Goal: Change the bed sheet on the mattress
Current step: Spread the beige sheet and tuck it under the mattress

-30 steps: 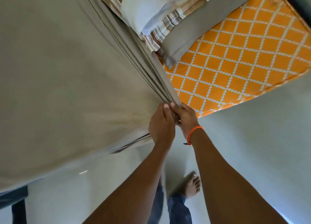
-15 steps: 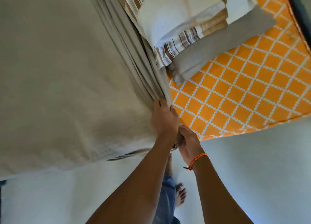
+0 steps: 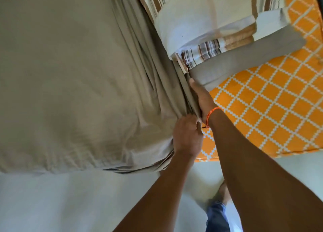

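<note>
1. Two bare forearms reach up from the bottom of the view, from about 6 and 5 o'clock, toward the centre. Between them, low down, a bare foot (image 3: 224, 191) and a blue trouser leg (image 3: 216, 217) stand on a pale floor (image 3: 61, 202); both are blurred.
2. The left hand (image 3: 187, 137) sits just below centre, knuckles up, fingers curled and clamped on a gathered bunch of the beige bed sheet (image 3: 61, 74) at the mattress's near edge.
3. The right hand (image 3: 201, 99), with an orange cord bracelet (image 3: 210, 115) at the wrist, lies just beyond, toward 1 o'clock. It is stretched flat along the sheet's folded edge with its fingertips reaching under the grey pillow; whether its fingers pinch the cloth cannot be told.
4. The sheet covers the left half of the view, smooth at 9 o'clock, pleated into long folds running from 12 o'clock down to the hands.
5. The mattress (image 3: 271, 100), orange with a white lattice, lies bare at 3 o'clock.
6. At 1 o'clock a grey pillow (image 3: 244, 60) lies under striped bedding (image 3: 209, 52) and a white pillow (image 3: 197, 22), cut off by the top edge.
</note>
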A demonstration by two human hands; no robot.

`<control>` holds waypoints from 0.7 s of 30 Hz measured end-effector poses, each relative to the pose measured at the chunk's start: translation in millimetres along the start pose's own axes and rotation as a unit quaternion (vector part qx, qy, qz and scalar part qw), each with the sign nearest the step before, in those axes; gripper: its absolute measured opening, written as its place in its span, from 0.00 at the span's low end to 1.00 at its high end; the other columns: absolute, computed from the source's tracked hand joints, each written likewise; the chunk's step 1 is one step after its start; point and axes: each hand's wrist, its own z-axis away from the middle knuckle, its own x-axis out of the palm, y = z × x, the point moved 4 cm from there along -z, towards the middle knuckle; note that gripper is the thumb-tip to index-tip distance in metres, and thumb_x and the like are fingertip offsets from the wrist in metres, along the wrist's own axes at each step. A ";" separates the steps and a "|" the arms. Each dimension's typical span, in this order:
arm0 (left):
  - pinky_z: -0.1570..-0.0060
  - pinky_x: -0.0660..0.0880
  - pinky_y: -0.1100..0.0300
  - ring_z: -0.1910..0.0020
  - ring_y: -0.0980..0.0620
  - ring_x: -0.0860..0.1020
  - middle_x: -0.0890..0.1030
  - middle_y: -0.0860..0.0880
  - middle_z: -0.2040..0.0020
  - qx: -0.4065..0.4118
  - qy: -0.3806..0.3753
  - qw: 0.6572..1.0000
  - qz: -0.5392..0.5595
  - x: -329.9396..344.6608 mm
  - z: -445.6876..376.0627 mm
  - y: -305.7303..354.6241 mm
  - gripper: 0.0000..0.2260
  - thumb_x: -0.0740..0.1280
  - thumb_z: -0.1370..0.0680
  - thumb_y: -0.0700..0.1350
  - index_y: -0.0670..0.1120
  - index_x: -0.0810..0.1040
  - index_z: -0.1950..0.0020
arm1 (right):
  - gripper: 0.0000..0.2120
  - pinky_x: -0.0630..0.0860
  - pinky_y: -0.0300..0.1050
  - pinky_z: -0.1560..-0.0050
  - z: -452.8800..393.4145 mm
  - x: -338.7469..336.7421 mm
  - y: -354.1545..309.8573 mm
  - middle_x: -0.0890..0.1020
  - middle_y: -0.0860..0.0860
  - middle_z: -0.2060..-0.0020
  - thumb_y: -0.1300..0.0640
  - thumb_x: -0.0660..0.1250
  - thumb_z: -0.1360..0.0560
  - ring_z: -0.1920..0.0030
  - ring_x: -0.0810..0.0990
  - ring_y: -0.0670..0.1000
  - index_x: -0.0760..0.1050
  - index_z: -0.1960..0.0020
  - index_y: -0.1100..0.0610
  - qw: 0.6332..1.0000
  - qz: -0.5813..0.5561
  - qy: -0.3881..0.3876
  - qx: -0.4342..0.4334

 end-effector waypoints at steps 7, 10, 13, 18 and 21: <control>0.61 0.69 0.48 0.59 0.40 0.74 0.76 0.43 0.62 0.053 -0.049 0.997 0.042 24.7 31.9 13.1 0.09 0.69 0.20 0.42 0.45 0.74 0.59 | 0.25 0.79 0.61 0.36 1.4 -39.4 5.0 0.88 0.54 0.48 0.35 0.74 0.30 0.45 0.85 0.59 0.85 0.44 0.54 0.997 0.042 0.056 0.030; 0.63 0.67 0.49 0.61 0.41 0.73 0.76 0.44 0.65 0.105 -0.086 0.990 0.038 34.0 44.1 24.1 0.11 0.69 0.21 0.44 0.45 0.73 0.62 | 0.13 0.80 0.61 0.38 17.0 -76.2 22.0 0.88 0.54 0.51 0.44 0.76 0.29 0.45 0.86 0.59 0.88 0.52 0.53 0.996 0.031 0.084 -0.012; 0.61 0.70 0.46 0.58 0.42 0.75 0.79 0.45 0.62 0.116 -0.100 0.987 0.047 48.5 61.5 32.7 0.12 0.65 0.22 0.45 0.43 0.79 0.64 | 0.10 0.80 0.60 0.37 32.4 -113.9 33.1 0.89 0.53 0.53 0.46 0.78 0.29 0.45 0.86 0.57 0.88 0.53 0.51 0.993 0.005 0.110 -0.037; 0.51 0.72 0.51 0.51 0.42 0.75 0.80 0.44 0.52 0.142 -0.118 0.982 0.039 73.9 82.8 65.4 0.07 0.65 0.25 0.42 0.41 0.81 0.56 | 0.03 0.82 0.59 0.41 58.8 -191.9 41.4 0.85 0.49 0.64 0.61 0.75 0.24 0.56 0.82 0.54 0.86 0.56 0.55 0.969 -0.036 0.243 -0.024; 0.53 0.74 0.50 0.52 0.40 0.78 0.80 0.44 0.53 0.169 -0.154 0.974 0.007 91.6 83.7 78.4 0.09 0.64 0.28 0.46 0.42 0.80 0.60 | 0.07 0.80 0.47 0.51 71.0 -216.5 49.7 0.82 0.43 0.73 0.62 0.73 0.23 0.63 0.78 0.50 0.86 0.49 0.65 0.959 -0.036 0.282 -0.020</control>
